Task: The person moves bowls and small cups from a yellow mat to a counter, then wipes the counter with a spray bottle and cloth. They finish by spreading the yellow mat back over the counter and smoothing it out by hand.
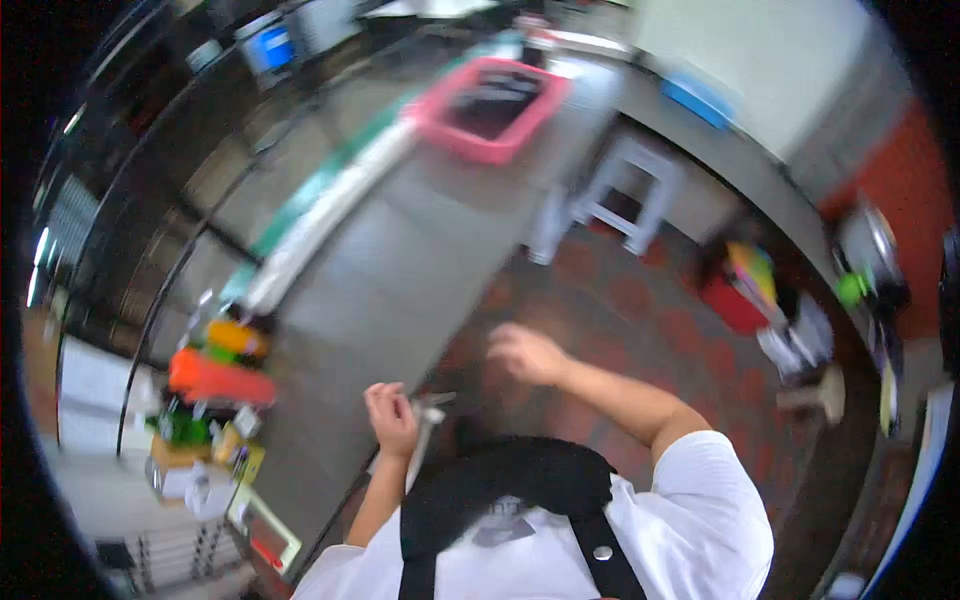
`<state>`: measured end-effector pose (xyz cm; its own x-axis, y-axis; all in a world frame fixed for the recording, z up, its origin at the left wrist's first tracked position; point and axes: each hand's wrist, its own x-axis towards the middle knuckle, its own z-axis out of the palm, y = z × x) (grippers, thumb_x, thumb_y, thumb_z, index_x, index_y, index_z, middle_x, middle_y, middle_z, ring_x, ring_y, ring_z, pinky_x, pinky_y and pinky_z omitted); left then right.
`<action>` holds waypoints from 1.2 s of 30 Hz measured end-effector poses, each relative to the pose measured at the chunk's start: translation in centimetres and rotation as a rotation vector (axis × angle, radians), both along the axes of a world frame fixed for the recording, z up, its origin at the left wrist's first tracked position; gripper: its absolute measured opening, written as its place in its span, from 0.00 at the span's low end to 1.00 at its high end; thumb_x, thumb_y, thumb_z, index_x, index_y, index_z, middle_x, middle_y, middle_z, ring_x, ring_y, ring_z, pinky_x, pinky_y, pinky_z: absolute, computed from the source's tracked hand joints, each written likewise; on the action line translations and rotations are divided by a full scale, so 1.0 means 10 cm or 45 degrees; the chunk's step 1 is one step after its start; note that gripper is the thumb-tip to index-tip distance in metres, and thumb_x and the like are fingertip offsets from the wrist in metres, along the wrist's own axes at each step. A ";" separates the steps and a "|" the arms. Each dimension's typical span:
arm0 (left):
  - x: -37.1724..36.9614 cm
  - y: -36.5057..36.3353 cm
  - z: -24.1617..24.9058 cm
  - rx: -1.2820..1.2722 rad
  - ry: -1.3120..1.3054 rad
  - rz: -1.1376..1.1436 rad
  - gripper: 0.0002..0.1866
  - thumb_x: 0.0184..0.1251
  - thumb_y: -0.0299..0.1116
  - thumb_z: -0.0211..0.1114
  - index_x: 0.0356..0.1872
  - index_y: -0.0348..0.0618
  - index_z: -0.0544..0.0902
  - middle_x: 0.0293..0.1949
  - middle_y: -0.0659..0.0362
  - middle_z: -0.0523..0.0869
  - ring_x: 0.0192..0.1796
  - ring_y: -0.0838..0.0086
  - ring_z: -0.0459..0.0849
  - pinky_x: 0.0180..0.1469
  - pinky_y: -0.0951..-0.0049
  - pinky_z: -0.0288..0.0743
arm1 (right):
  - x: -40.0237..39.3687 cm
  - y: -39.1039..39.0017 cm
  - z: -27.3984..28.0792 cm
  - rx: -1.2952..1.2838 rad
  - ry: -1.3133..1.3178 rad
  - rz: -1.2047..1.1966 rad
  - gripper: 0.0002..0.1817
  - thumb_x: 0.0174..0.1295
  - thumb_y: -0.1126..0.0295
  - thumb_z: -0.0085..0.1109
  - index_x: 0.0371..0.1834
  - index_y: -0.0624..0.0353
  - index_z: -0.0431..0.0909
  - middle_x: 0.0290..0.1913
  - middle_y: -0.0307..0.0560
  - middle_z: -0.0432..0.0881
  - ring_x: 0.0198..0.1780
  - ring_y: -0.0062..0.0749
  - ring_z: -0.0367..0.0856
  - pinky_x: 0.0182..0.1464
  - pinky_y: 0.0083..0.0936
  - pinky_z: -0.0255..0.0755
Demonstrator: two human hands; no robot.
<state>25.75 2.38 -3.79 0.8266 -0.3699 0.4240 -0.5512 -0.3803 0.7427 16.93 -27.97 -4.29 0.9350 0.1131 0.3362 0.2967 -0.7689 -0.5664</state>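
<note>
Pale piece (432,414): lower middle of frame, just beside the left grip (394,420), by the counter (380,250) edge.
Left grip: loosely curled, half open, nothing visible inside.
Right grip (528,354): blurred above the floor (590,290); openness and hold I can't tell.
Good handling: I'd keep knuckles clear of that edge.
Pink tray (488,152): upper middle, on the counter.

I saw room for a hand along the grey counter (365,260), left of centre; the pink tray (490,153) blocked its upper end, and blurred items (218,380), possibly bottles, crowded the lower left.
</note>
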 end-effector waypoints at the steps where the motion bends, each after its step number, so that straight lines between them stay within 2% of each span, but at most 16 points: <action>1: -0.32 -0.42 -0.02 0.021 0.068 -0.220 0.14 0.59 0.17 0.57 0.46 0.39 0.77 0.45 0.49 0.72 0.39 0.65 0.75 0.38 0.70 0.74 | -0.47 -0.48 0.04 -0.042 -0.045 -0.221 0.13 0.52 0.77 0.56 0.41 0.53 0.82 0.52 0.49 0.77 0.55 0.46 0.78 0.55 0.37 0.75; 3: -0.96 -1.17 -0.12 0.161 -0.117 -0.684 0.13 0.59 0.18 0.58 0.46 0.40 0.78 0.46 0.47 0.73 0.40 0.60 0.78 0.38 0.67 0.76 | -1.55 -1.20 0.27 -0.046 0.012 -0.727 0.13 0.54 0.75 0.58 0.44 0.54 0.81 0.52 0.50 0.77 0.55 0.48 0.77 0.55 0.38 0.74; 7: -2.44 -2.40 -0.44 0.481 0.342 -1.558 0.13 0.61 0.23 0.59 0.48 0.44 0.78 0.50 0.51 0.76 0.37 0.59 0.83 0.42 0.64 0.78 | -4.37 -1.85 0.39 -0.091 0.045 -1.798 0.19 0.56 0.69 0.61 0.52 0.56 0.81 0.54 0.53 0.79 0.57 0.46 0.77 0.61 0.35 0.71; 11: -3.49 -3.34 -0.36 0.738 0.212 -2.068 0.13 0.64 0.27 0.60 0.49 0.45 0.79 0.51 0.52 0.76 0.39 0.61 0.84 0.44 0.62 0.79 | -7.34 -1.07 -0.38 0.554 -0.048 -2.794 0.18 0.60 0.64 0.60 0.51 0.61 0.82 0.48 0.54 0.86 0.53 0.41 0.84 0.55 0.31 0.74; 14: -4.09 -3.95 -0.45 0.741 0.169 -2.208 0.12 0.64 0.28 0.60 0.48 0.43 0.79 0.50 0.53 0.77 0.39 0.61 0.84 0.45 0.62 0.78 | -8.31 -0.15 -0.56 0.710 0.202 -3.181 0.18 0.62 0.63 0.60 0.51 0.60 0.82 0.46 0.53 0.86 0.51 0.40 0.85 0.54 0.32 0.74; 16: -4.45 -4.33 -0.49 0.774 0.131 -2.297 0.11 0.64 0.28 0.59 0.47 0.43 0.80 0.49 0.53 0.78 0.40 0.61 0.84 0.46 0.62 0.77 | -8.61 0.13 -1.20 0.876 -0.259 -3.210 0.15 0.62 0.65 0.59 0.48 0.60 0.82 0.44 0.50 0.87 0.48 0.36 0.85 0.53 0.31 0.75; 18: -4.83 -4.69 -0.49 0.863 0.073 -2.411 0.12 0.63 0.28 0.59 0.47 0.43 0.80 0.49 0.52 0.78 0.42 0.59 0.83 0.48 0.62 0.77 | -8.19 0.00 -0.97 0.828 -0.112 -3.170 0.11 0.62 0.68 0.57 0.45 0.56 0.83 0.43 0.46 0.87 0.45 0.33 0.84 0.51 0.29 0.75; 19: -5.02 -4.87 -0.49 0.937 0.038 -2.466 0.12 0.63 0.28 0.59 0.47 0.43 0.80 0.49 0.52 0.78 0.44 0.58 0.83 0.49 0.61 0.77 | -7.97 -0.19 -0.79 1.094 0.009 -3.087 0.12 0.61 0.68 0.58 0.46 0.55 0.84 0.42 0.47 0.87 0.45 0.34 0.84 0.50 0.30 0.75; 20: -5.22 -5.07 -0.50 0.939 0.023 -2.505 0.12 0.63 0.28 0.59 0.47 0.43 0.80 0.49 0.52 0.78 0.44 0.58 0.83 0.49 0.61 0.77 | -7.73 -0.45 -0.53 1.320 0.103 -2.885 0.13 0.61 0.67 0.58 0.47 0.54 0.84 0.41 0.47 0.87 0.45 0.31 0.84 0.49 0.28 0.76; 21: -5.37 -5.25 -0.52 0.917 -0.045 -2.590 0.12 0.63 0.28 0.59 0.47 0.43 0.80 0.48 0.51 0.79 0.46 0.56 0.82 0.51 0.60 0.76 | -7.65 -0.66 -0.90 1.427 0.332 -2.668 0.16 0.61 0.66 0.58 0.52 0.51 0.83 0.43 0.47 0.87 0.46 0.34 0.84 0.49 0.31 0.76; 23: -5.80 -5.67 -0.62 0.888 -0.121 -2.694 0.12 0.63 0.28 0.59 0.47 0.42 0.80 0.47 0.51 0.80 0.48 0.54 0.81 0.52 0.60 0.76 | -7.51 -1.21 -0.55 1.319 0.552 -2.078 0.24 0.62 0.61 0.61 0.62 0.50 0.76 0.54 0.48 0.84 0.53 0.37 0.81 0.56 0.32 0.73; 24: -6.00 -5.88 -0.72 0.802 -0.110 -2.767 0.12 0.62 0.28 0.59 0.46 0.42 0.81 0.46 0.51 0.80 0.50 0.53 0.81 0.54 0.60 0.75 | -7.54 -1.44 -0.84 1.276 0.583 -1.849 0.25 0.62 0.60 0.61 0.63 0.52 0.75 0.57 0.50 0.82 0.56 0.37 0.80 0.60 0.32 0.71; 27: -6.54 -6.61 -0.78 0.819 -0.117 -2.867 0.11 0.62 0.29 0.60 0.45 0.42 0.82 0.45 0.50 0.82 0.51 0.53 0.81 0.55 0.59 0.75 | -7.80 -2.07 -1.11 1.578 0.280 -1.713 0.26 0.63 0.59 0.61 0.63 0.54 0.75 0.59 0.50 0.81 0.57 0.38 0.80 0.61 0.32 0.70; 29: -6.97 -7.21 -0.91 0.839 -0.137 -3.007 0.10 0.63 0.30 0.60 0.44 0.41 0.82 0.45 0.50 0.82 0.50 0.53 0.81 0.54 0.59 0.76 | -8.21 -2.55 -0.54 1.479 0.377 -1.903 0.26 0.61 0.59 0.62 0.62 0.53 0.75 0.56 0.54 0.82 0.56 0.40 0.80 0.60 0.33 0.71; 31: -7.38 -7.81 -0.70 0.859 -0.353 -3.050 0.10 0.66 0.32 0.57 0.44 0.42 0.83 0.45 0.50 0.82 0.49 0.53 0.82 0.50 0.57 0.77 | -8.60 -2.83 -0.08 0.903 1.151 -2.429 0.25 0.59 0.59 0.62 0.60 0.53 0.77 0.52 0.58 0.82 0.54 0.48 0.81 0.57 0.36 0.73; 36: -8.52 -9.23 -0.61 0.732 -0.369 -3.184 0.09 0.65 0.30 0.56 0.42 0.43 0.82 0.42 0.49 0.82 0.46 0.52 0.82 0.49 0.57 0.77 | -9.83 -3.06 -0.56 1.065 0.762 -2.925 0.26 0.57 0.55 0.62 0.57 0.54 0.78 0.49 0.60 0.83 0.50 0.55 0.81 0.55 0.42 0.74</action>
<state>-59.49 -89.93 -9.87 -0.9921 -0.1230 -0.0227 -0.1013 0.6837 0.7227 -81.40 -58.52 -9.89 -0.6329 -0.6430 -0.4313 -0.4694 0.7617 -0.4466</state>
